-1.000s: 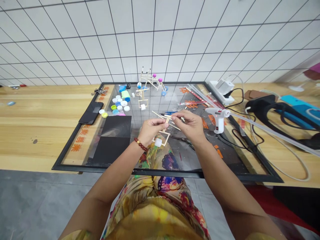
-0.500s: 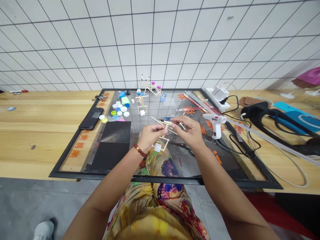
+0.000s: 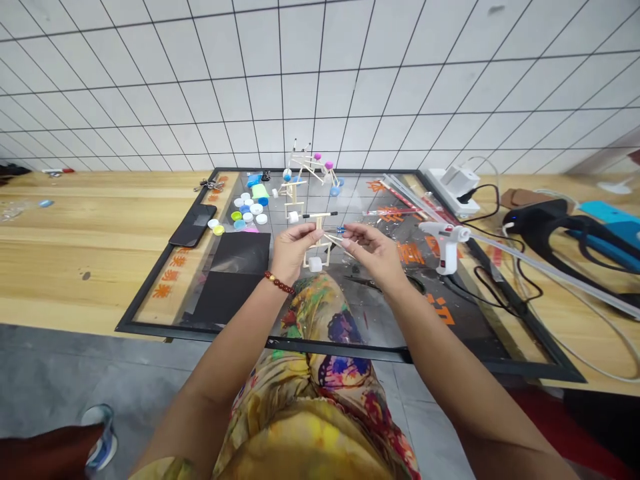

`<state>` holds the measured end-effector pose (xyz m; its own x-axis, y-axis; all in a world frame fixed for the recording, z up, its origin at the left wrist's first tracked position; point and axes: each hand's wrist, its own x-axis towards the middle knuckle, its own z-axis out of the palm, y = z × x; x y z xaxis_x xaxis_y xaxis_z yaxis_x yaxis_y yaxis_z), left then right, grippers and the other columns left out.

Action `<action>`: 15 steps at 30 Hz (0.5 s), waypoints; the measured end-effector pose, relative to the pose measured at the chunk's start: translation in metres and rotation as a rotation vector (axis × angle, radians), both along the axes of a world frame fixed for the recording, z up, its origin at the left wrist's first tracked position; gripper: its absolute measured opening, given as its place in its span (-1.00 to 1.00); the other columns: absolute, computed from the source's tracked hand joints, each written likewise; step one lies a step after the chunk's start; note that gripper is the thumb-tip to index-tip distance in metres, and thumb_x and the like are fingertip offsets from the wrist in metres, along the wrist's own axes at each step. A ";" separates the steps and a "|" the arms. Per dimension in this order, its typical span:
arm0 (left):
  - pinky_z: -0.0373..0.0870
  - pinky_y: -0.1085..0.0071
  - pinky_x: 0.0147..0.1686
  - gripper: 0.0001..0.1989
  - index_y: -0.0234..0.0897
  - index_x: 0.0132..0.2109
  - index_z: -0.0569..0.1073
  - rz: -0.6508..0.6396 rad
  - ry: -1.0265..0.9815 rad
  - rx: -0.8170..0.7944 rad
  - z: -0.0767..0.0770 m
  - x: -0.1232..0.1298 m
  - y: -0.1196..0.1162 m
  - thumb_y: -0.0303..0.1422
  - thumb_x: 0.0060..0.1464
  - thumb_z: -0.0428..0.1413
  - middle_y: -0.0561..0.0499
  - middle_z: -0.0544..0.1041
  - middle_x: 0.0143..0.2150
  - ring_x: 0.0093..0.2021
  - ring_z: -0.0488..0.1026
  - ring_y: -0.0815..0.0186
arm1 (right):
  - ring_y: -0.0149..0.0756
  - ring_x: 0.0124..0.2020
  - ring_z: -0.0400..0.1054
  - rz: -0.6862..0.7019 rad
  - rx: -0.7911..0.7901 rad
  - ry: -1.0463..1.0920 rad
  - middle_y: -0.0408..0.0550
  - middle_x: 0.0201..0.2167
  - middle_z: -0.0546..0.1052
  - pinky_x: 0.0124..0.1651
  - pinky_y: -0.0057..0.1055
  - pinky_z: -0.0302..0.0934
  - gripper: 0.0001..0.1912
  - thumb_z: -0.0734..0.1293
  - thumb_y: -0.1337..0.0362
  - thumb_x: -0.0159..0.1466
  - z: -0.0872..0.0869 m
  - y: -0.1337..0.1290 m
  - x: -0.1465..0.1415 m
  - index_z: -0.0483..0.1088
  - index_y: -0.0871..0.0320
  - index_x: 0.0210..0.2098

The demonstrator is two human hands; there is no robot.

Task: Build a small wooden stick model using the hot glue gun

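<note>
A small frame of pale wooden sticks (image 3: 320, 227) with a black-ended crossbar and a white block (image 3: 315, 264) at its lower end is pinched in my left hand (image 3: 296, 248). My right hand (image 3: 374, 253), thumb and fingers close together, is just right of it at the ends of thin pale sticks; its exact hold is too small to tell. A blue-tipped tool (image 3: 341, 230) shows by the right fingertips. Behind my hands stands another stick structure (image 3: 295, 193) with white blocks, and farther back are sticks with pink and blue balls (image 3: 329, 165).
On the black-framed glass board (image 3: 200, 331) lie colourful small lids (image 3: 247, 209), a phone (image 3: 193, 225), black sheets (image 3: 240, 253), scissors (image 3: 363, 283) and a white glue gun (image 3: 447, 247). At the right are a power strip (image 3: 453, 193) and cables. A person's shoe (image 3: 103, 437) shows lower left.
The stick frame has turned upright in my left hand, showing its black-ended crossbar. The view has shifted, and a person's leg has come in at the lower left.
</note>
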<state>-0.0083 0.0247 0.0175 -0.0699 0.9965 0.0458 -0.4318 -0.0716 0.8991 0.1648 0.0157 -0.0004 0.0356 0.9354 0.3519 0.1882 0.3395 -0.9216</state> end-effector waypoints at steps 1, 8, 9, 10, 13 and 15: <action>0.39 0.35 -0.21 -0.71 -0.28 -0.40 0.63 0.007 0.005 0.005 -0.001 -0.001 0.001 -0.31 -0.38 0.44 0.02 0.61 -0.40 -0.38 0.47 0.37 | -0.24 -0.21 0.41 0.004 0.000 -0.017 -0.03 -0.22 0.57 -0.01 -0.16 0.28 -0.57 0.48 0.05 0.08 -0.001 0.000 -0.002 0.50 0.08 -0.10; 0.40 0.36 -0.23 -0.72 -0.26 -0.43 0.63 -0.011 0.072 0.040 -0.004 -0.001 0.003 -0.33 -0.42 0.45 0.03 0.60 -0.42 -0.37 0.47 0.35 | -0.33 -0.35 0.35 0.114 -0.058 -0.044 -0.03 -0.26 0.55 -0.23 -0.28 0.29 -0.50 0.48 -0.03 0.04 -0.011 0.003 -0.009 0.50 0.12 -0.12; 0.40 0.35 -0.22 -0.73 -0.26 -0.43 0.63 -0.020 0.081 0.039 -0.004 0.000 0.002 -0.33 -0.40 0.44 0.03 0.61 -0.42 -0.36 0.48 0.35 | -0.35 -0.38 0.34 0.132 -0.069 -0.036 -0.04 -0.28 0.55 -0.25 -0.30 0.28 -0.50 0.49 -0.04 0.03 -0.013 0.004 -0.009 0.50 0.13 -0.14; 0.41 0.34 -0.21 -0.75 -0.26 -0.43 0.63 -0.029 0.090 0.037 -0.005 0.000 0.002 -0.34 -0.38 0.43 0.02 0.61 -0.41 -0.35 0.48 0.34 | -0.36 -0.40 0.34 0.144 -0.076 -0.029 -0.06 -0.31 0.55 -0.27 -0.30 0.28 -0.51 0.49 -0.05 0.03 -0.015 0.005 -0.010 0.51 0.13 -0.17; 0.42 0.32 -0.16 -0.78 -0.26 -0.43 0.63 -0.045 0.102 0.034 -0.006 0.002 0.002 -0.36 -0.34 0.42 0.01 0.61 -0.40 -0.31 0.50 0.32 | -0.34 -0.40 0.37 0.145 -0.062 -0.033 -0.08 -0.38 0.56 -0.25 -0.30 0.28 -0.59 0.48 -0.05 0.03 -0.018 0.006 -0.010 0.53 0.13 -0.29; 0.41 0.32 -0.15 -0.78 -0.27 -0.43 0.62 -0.049 0.094 0.026 -0.008 0.003 0.002 -0.37 -0.35 0.43 0.01 0.61 -0.39 -0.30 0.50 0.31 | -0.32 -0.39 0.38 0.132 -0.031 -0.057 -0.09 -0.42 0.56 -0.24 -0.29 0.28 -0.64 0.47 -0.04 0.06 -0.018 0.006 -0.009 0.53 0.13 -0.36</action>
